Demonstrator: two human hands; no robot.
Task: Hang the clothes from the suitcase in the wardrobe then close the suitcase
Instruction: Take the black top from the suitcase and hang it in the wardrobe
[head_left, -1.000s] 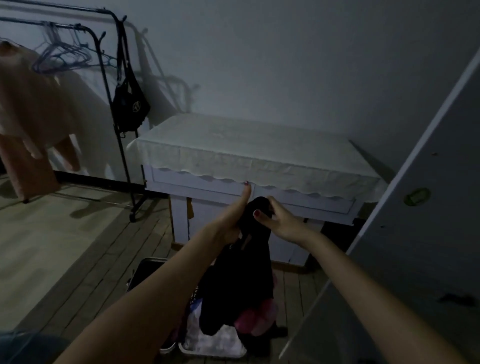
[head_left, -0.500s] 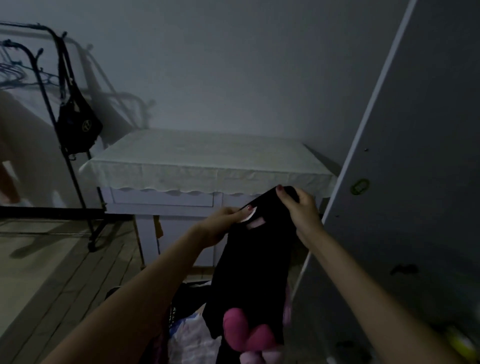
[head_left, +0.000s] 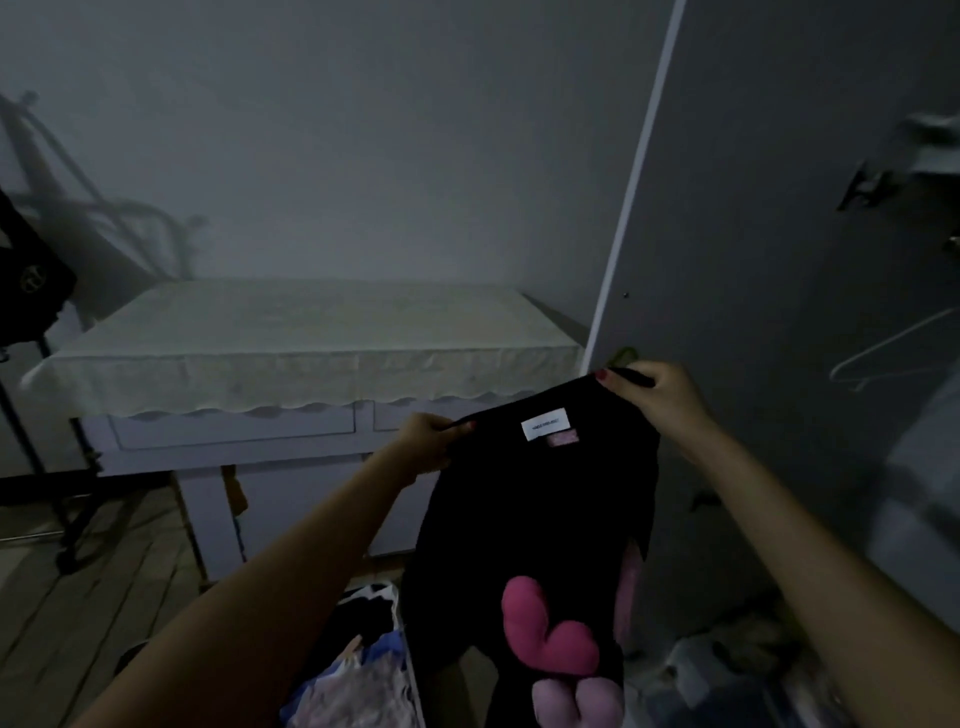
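- Head view: the left hand (head_left: 428, 441) pinches the left end of the top edge of a black garment (head_left: 540, 519), fingers curled round the cloth.
- The right hand (head_left: 657, 397) grips the right end of the same edge, a little higher and farther right; the edge runs taut between the two hands.
- A white label (head_left: 544, 424) shows just under that edge, between the hands, with a small pink tag right below it.
- The garment hangs down in front of the person; a pink heart (head_left: 545, 631) and a paler shape beneath it sit low on the cloth.
- Beyond, a worktop (head_left: 291, 332) under a pale scalloped cloth stands against the far wall.
- The wardrobe door (head_left: 779, 260) stands at right, just behind the right hand; a hanger (head_left: 893, 353) shows at far right.
- Other clothes (head_left: 358, 680) lie low and near, left of the garment.
- A black bag (head_left: 26, 280) hangs at the left edge.
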